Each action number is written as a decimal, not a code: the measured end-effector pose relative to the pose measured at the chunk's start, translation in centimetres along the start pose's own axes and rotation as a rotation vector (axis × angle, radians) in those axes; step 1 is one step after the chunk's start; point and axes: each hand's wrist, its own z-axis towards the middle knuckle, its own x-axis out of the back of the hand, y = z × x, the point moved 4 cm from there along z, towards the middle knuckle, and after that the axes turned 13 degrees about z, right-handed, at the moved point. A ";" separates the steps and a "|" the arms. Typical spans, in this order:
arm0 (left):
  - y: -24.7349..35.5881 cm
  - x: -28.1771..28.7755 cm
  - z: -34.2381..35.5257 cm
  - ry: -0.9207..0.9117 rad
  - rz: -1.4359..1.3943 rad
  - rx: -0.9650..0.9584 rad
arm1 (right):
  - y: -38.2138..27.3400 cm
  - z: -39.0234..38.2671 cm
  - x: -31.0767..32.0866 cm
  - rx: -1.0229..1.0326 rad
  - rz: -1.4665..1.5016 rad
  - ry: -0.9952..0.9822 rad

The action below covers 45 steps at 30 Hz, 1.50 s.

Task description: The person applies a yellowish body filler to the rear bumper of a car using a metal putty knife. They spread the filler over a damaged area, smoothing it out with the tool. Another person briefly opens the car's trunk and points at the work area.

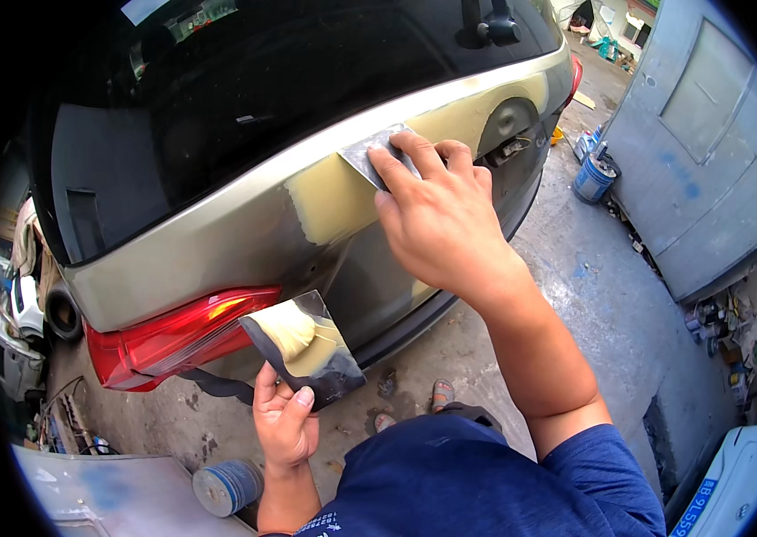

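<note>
My right hand (450,215) presses a flat grey putty spreader (361,156) against the car's tailgate, fingers spread along its back and the thumb at its lower edge. Pale yellow body filler (329,199) coats a band of the tailgate below the rear window, on both sides of the spreader. Lower and to the left, my left hand (286,421) grips a dark, square mixing board (340,380) by its bottom edge, thumb on top. A thick mound of yellow filler (282,329) lies on the board, which is tilted near the red tail light (177,333).
The car's dark rear window (244,125) spans the top, with the black bumper (414,336) below. A blue bucket (593,179) stands by a grey metal door (709,143); another bucket (228,488) is at lower left. A white car (727,479) is at lower right.
</note>
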 end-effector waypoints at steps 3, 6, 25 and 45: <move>0.0 0.0 0.0 -0.002 0.008 -0.004 | 0.0 -0.1 -0.3 -0.001 0.000 -0.004; 0.2 0.0 0.1 -0.007 0.002 -0.004 | -0.1 -0.5 -0.6 -0.002 0.012 0.001; 0.6 -0.8 0.5 0.062 -0.054 0.019 | 2.2 -7.1 -6.4 0.039 0.200 0.201; 2.9 -3.0 2.1 0.021 -0.262 0.029 | 1.7 -9.5 -1.0 0.184 0.587 -0.114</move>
